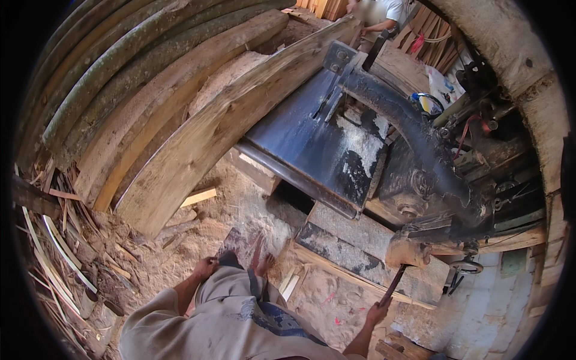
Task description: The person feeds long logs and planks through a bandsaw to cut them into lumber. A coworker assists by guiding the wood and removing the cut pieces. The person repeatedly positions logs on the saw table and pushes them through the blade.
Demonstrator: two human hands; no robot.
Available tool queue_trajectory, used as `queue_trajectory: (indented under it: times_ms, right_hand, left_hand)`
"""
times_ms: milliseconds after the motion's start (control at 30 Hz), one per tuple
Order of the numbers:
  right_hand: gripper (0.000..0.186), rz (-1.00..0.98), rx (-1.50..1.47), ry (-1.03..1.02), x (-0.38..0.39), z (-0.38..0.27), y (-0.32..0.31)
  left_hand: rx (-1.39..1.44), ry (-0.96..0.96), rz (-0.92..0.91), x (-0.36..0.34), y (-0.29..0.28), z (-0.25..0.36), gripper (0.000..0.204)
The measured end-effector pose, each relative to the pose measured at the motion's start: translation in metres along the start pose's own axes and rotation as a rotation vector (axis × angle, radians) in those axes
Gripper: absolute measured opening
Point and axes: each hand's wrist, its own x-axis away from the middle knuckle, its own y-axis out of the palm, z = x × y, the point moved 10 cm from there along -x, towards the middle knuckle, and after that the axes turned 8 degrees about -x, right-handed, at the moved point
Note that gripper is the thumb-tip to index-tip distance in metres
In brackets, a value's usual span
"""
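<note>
My right hand [378,313] is closed round a dark bar-shaped lever [394,283], which slants up to the wooden base of a large saw machine. On the left, my left hand [207,267] sits low by my knee, fingers curled against dark cloth; what they hold, if anything, is hidden. Ahead lies the machine's dark metal table [300,132], worn pale in patches, with a curved iron arm [408,120] above it. A long, wide wooden plank [198,144] runs along the table's left edge.
Thick curved slabs and logs [138,78] are stacked at the left. Wood strips [57,258] and sawdust [216,216] cover the floor. Another person [384,18] stands at the plank's far end. A small handwheel [467,266] is at the right.
</note>
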Motion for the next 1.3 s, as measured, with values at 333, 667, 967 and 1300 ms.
queue_trajectory:
  times_ms: [333, 667, 967, 1300]
  right_hand:
    - [0.067, -0.102, -0.595, 0.050, 0.181, -0.090, 0.006]
    - [0.062, -0.586, -1.211, -0.009, 0.141, -0.496, 0.120]
    - [0.036, -0.810, -1.358, 0.112, 0.161, -0.674, 0.180]
    - [0.065, -0.740, -1.096, -0.132, 0.249, -0.643, 0.208]
  left_hand:
    - [-0.012, -0.047, -0.095, 0.015, 0.029, -0.094, 0.038]
    - [0.716, -0.341, -0.189, -0.086, -0.009, -0.139, 0.053]
    - [0.823, -0.357, 0.128, -0.078, -0.127, -0.176, 0.043]
    - [0.858, -0.527, -0.033, -0.017, -0.059, -0.224, 0.049]
